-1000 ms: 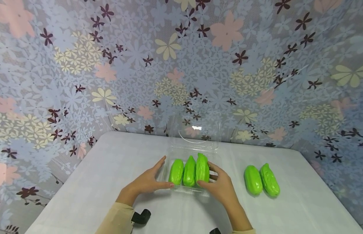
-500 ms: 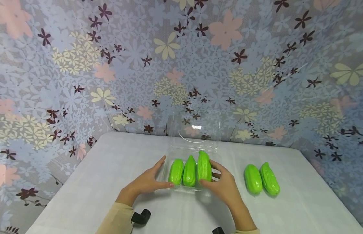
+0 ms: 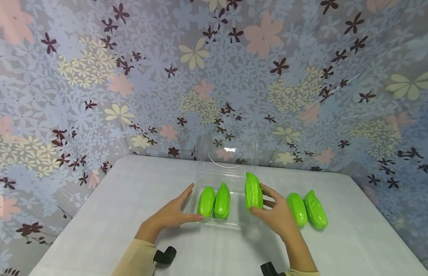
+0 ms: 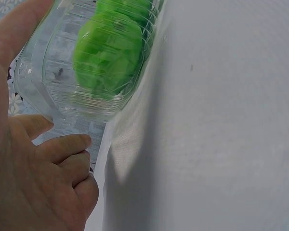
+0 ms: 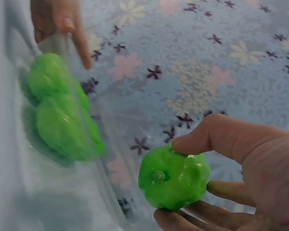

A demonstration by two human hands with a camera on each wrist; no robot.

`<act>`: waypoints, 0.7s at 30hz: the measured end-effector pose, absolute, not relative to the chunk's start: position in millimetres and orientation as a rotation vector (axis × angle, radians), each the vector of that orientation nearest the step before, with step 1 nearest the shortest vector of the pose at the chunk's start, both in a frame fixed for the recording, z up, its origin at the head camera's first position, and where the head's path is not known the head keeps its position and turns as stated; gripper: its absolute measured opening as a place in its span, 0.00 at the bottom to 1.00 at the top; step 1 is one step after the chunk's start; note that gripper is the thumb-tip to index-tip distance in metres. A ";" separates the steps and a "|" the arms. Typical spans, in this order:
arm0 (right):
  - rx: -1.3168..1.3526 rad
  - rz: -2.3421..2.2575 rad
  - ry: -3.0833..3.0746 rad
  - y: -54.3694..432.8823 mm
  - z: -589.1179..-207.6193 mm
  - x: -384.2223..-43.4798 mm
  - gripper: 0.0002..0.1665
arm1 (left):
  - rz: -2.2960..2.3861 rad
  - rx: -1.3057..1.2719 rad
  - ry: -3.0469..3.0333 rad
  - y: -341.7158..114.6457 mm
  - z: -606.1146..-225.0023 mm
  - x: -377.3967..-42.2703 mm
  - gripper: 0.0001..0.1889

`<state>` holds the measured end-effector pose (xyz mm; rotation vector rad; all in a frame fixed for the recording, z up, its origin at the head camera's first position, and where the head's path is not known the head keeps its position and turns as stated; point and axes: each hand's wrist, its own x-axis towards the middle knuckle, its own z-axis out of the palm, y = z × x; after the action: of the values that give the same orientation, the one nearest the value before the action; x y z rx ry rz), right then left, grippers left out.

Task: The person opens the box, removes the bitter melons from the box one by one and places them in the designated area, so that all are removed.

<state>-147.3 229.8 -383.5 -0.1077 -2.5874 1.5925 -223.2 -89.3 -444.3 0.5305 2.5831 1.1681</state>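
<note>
My right hand (image 3: 274, 209) pinches a glossy, ridged green bitter melon (image 3: 253, 191) between thumb and fingers. The bitter melon is upright, pointed tip up, over the right part of a clear plastic box (image 3: 237, 218). In the right wrist view its stem end (image 5: 158, 176) faces the camera. Two more bitter melons, the left one (image 3: 206, 202) and the middle one (image 3: 222, 201), lie side by side in the box's left part. My left hand (image 3: 172, 212) holds the box's left front corner, thumb at the front rim and index finger along the left side.
Two further bitter melons, one (image 3: 297, 210) partly behind the right wrist and another (image 3: 315, 209), lie on the white-covered table (image 3: 214, 253) at the right. The box's clear lid (image 3: 231, 153) stands raised at the back, before a flowered cloth wall (image 3: 158, 76).
My right hand has lifted the bitter melon from beside the other two in the box and carried it up and to the right. The left hand stays at the box's corner.
</note>
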 end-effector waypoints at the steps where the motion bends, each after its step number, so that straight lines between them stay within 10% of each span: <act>1: -0.128 1.591 -2.598 233.0 -381.9 -146.1 0.51 | 1.168 0.533 2.583 -89.4 -444.4 -223.3 0.62; 21: -0.416 1.407 -2.728 286.8 -394.2 -143.4 0.53 | 1.186 0.531 2.576 -89.3 -443.3 -222.4 0.61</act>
<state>-143.4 286.8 -394.2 -0.4159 -2.7284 1.4069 -222.4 -89.3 -443.3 0.5312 2.5762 1.1861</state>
